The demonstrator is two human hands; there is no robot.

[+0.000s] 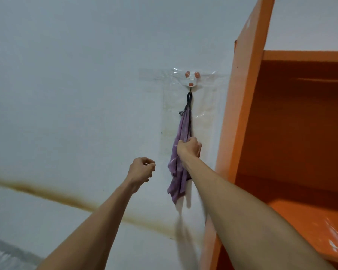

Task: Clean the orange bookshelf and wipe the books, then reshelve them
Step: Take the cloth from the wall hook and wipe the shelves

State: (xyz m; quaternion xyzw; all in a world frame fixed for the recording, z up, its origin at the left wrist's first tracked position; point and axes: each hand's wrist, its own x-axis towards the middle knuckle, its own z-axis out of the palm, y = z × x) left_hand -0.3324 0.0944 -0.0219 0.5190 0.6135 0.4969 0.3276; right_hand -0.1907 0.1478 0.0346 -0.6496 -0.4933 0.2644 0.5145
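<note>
Fingers of the right hand (pixel 189 148) clench the cloth (pixel 176 184), likely to lift it off the hook (pixel 191 85) above them; left hand (pixel 141 168) curled, empty.

Both arms bare, raised up and forward. Right arm nearly straight. Right hand (pixel 189 148) fisted round the purple cloth (pixel 181 130) about mid-length, back of hand to camera. Left arm lower, slightly bent. Left hand (pixel 141 168) has its fingers curled in, holds nothing, and is apart from the right.
</note>
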